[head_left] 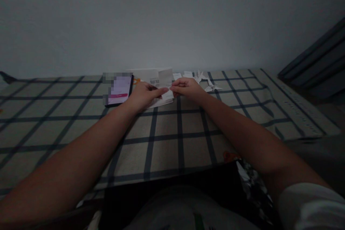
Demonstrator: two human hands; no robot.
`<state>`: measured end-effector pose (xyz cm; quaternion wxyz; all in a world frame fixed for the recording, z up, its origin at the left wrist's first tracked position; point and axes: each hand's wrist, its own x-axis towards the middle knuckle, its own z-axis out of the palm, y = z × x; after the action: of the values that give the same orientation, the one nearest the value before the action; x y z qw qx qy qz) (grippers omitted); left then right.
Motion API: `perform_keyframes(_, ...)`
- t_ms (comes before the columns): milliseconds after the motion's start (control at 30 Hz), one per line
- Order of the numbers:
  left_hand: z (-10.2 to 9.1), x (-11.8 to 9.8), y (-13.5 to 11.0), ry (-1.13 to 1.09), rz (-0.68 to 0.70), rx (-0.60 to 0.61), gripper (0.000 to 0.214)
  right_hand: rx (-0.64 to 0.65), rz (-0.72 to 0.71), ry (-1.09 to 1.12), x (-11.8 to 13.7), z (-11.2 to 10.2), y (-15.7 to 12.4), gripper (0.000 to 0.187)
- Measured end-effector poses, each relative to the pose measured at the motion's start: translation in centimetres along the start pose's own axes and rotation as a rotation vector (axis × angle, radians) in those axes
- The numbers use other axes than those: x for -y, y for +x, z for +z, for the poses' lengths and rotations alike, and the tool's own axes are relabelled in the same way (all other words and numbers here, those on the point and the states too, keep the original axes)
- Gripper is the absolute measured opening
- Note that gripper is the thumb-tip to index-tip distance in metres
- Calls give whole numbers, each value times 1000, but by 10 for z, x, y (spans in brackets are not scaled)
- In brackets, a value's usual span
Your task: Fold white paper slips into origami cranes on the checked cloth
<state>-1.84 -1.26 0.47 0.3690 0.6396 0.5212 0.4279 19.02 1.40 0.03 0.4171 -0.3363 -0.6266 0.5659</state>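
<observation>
Basically chk'd tablecloth (pixel 166 124) under folded paper (pixel 167 95), grey wall (pixel 172 21) bhd, v. dim.

Two grips (pixel 142 96) (pixel 190 87), two paper cranes (pixel 199 77) (pixel 212 87), one tablet (pixel 120 89) show.

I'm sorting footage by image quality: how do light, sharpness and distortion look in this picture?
Head view: dim overall, the wall a dull grey; head view: the phone has a lit screen, pixelated on its left; head view: print on the paper too small and soft to read; head view: forearms loom large, suggesting a wide-angle lens, and the sleeve looks blurred.
</observation>
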Motion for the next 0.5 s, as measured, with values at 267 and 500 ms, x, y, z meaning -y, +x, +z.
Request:
perform_keyframes(267, -1, -5, -1, 91, 50, -40, 36, 14, 34, 58, 0, 0, -1, 14)
perform_keyframes(500, -2, -7, 0, 155, 38, -36, 36, 30, 28, -14, -2, -2, -2, 12)
